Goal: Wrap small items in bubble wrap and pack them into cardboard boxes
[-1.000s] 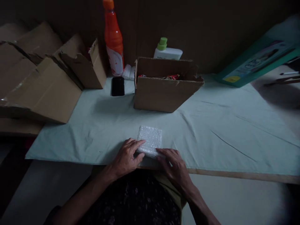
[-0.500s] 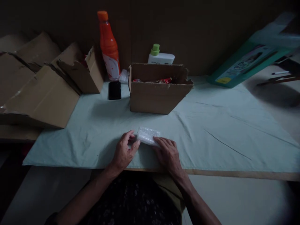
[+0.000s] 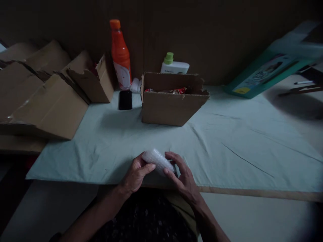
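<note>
Our left hand (image 3: 135, 174) pinches the rolled bubble wrap (image 3: 155, 158); our right hand (image 3: 186, 178) seems, in dim light, to hold its end loosely, so a slackened grip could let it unroll.

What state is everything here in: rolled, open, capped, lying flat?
Bubble wrap: rolled up
Left hand: gripping the wrap
Right hand: thumb against the wrap
Middle cardboard box: open on top
Orange bottle: upright, capped
White bottle: capped, partly hidden
Black slab: lying flat
Teal container: cap unclear
Cloth: creased
</note>
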`<state>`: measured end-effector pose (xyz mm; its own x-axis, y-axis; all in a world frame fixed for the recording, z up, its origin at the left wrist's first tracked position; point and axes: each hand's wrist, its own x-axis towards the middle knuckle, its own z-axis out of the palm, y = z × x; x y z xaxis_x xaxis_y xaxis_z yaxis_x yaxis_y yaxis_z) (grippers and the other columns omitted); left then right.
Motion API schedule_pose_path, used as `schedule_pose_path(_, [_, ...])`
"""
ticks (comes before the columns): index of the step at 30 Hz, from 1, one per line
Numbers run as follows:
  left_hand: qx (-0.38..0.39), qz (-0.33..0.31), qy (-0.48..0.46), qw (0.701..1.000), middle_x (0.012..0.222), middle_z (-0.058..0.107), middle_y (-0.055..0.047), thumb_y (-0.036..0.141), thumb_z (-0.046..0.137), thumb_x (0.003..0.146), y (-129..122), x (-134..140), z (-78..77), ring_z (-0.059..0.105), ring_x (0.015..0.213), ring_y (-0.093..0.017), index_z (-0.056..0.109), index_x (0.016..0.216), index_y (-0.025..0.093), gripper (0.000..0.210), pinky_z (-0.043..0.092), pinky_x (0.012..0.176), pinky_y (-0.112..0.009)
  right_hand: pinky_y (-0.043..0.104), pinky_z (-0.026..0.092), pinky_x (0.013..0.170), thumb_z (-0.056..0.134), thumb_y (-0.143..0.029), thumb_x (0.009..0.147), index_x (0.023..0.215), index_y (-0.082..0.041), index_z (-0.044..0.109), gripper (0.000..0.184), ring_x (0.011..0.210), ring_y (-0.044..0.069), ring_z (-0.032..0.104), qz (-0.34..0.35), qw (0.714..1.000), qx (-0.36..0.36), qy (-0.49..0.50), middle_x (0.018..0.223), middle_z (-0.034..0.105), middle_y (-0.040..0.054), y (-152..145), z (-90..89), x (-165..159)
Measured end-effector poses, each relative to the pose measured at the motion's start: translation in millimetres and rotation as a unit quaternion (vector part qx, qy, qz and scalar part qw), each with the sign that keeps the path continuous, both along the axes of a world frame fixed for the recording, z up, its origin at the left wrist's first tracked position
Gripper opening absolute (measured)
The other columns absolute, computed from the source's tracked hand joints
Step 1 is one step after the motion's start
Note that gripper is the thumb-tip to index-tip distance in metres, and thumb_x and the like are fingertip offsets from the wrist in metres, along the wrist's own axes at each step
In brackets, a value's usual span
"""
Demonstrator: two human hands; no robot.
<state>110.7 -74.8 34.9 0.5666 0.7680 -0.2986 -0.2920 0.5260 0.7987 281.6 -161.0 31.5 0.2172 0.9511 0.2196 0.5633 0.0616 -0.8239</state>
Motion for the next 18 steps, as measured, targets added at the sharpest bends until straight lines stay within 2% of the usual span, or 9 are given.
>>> schedule_pose_path(3, [-0.009,0.003,0.001,1.000,0.085,0.069,0.000,0.030,0.084,0.068,-2,0,1.3,0.056,0.081,-0.014,0.071,0.093,0.016,0.032,0.043,0.080,-0.026,0.033,0.054,0.088,0.062,-0.046,0.091,0.131,-0.021,0.061,0.047,0.105,0.024,0.067,0.013,0.995,-0.053,0.078,0.123,0.068,0.0097,-2,2.9,1])
schedule_pose_path(7, [0.024,-0.007,0.016,1.000,0.080,0.064,0.002,0.032,0.083,0.070,-1,-2,3.4,0.052,0.077,-0.012,0.068,0.090,0.017,0.029,0.042,0.075,-0.024,0.027,0.053,0.069,0.060,-0.048,0.090,0.109,-0.017,0.071,0.038,0.078,0.020,0.068,0.029,0.986,-0.105,0.125,0.088,0.074,0.0050,1,5.2,1])
schedule_pose_path(9, [0.048,-0.019,0.029,0.998,0.080,0.062,0.002,0.033,0.082,0.074,1,-2,3.9,0.051,0.077,-0.012,0.067,0.093,0.017,0.029,0.041,0.073,-0.022,0.026,0.051,0.065,0.061,-0.047,0.089,0.100,-0.017,0.073,0.034,0.071,0.019,0.065,0.019,0.986,-0.107,0.130,0.078,0.072,0.0032,3,4.1,1])
schedule_pose_path(15, [0.085,-0.038,0.057,0.994,0.079,0.058,0.001,0.036,0.076,0.079,9,-1,2.3,0.050,0.075,-0.012,0.065,0.091,0.016,0.026,0.042,0.072,-0.022,0.024,0.048,0.061,0.066,-0.049,0.085,0.095,-0.017,0.073,0.034,0.069,0.017,0.061,-0.010,0.977,-0.083,0.195,0.077,0.069,0.0025,1,-0.6,4])
schedule_pose_path(17, [0.136,-0.069,0.081,0.985,0.087,0.063,-0.001,0.038,0.072,0.082,15,0,8.3,0.055,0.081,-0.014,0.065,0.100,0.016,0.029,0.045,0.075,-0.025,0.024,0.047,0.060,0.067,-0.051,0.085,0.093,-0.018,0.073,0.035,0.068,0.017,0.059,-0.030,0.974,-0.076,0.210,0.075,0.067,0.0022,-1,-0.1,8])
schedule_pose_path(18, [0.187,-0.074,0.105,0.974,0.095,0.065,-0.004,0.038,0.070,0.083,21,1,14.2,0.058,0.086,-0.017,0.064,0.108,0.017,0.033,0.047,0.079,-0.027,0.023,0.046,0.059,0.066,-0.051,0.085,0.093,-0.018,0.073,0.035,0.067,0.016,0.058,-0.043,0.973,-0.072,0.213,0.074,0.065,0.0019,-3,0.5,12])
